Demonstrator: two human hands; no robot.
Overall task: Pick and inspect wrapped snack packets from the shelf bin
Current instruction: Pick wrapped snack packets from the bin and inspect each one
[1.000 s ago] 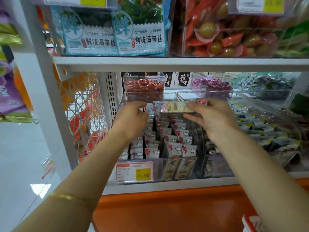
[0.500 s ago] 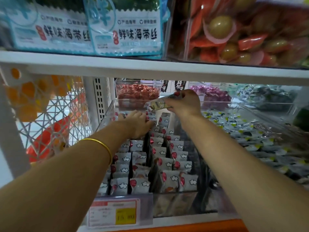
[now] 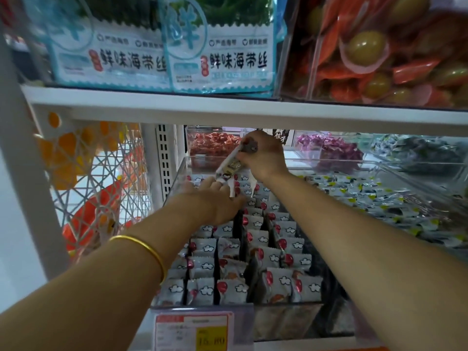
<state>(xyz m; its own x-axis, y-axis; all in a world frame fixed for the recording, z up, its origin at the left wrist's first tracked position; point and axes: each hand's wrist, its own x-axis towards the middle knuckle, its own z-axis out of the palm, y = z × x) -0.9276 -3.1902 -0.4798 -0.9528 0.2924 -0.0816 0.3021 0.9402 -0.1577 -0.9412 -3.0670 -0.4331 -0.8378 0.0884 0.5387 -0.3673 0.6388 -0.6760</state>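
Note:
A clear bin [image 3: 177, 178] on the lower shelf holds several rows of white wrapped snack packets [image 3: 255, 252] with red balloon and cloud prints, standing upright. My right hand [image 3: 263, 153] is raised over the bin's back end and pinches one packet [image 3: 229, 167], which hangs tilted down to the left. My left hand [image 3: 215, 198] reaches deep into the bin with fingers extended, touching the packets at the back, just under the held one. A gold bangle sits on my left wrist.
The upper shelf edge [image 3: 228, 110] hangs close above my hands, carrying blue seaweed bags [image 3: 217, 51] and a bin of orange-wrapped snacks [image 3: 374, 51]. Behind stand bins of red [image 3: 212, 143] and purple [image 3: 331, 150] sweets. Another packet bin [image 3: 367, 198] lies right; a price tag [image 3: 192, 330] fronts the bin.
The view has moved closer and lower. My right hand lifted the packet higher toward the back, now alone, tilting it downward. My left hand let go of it and reached deeper into the bin.

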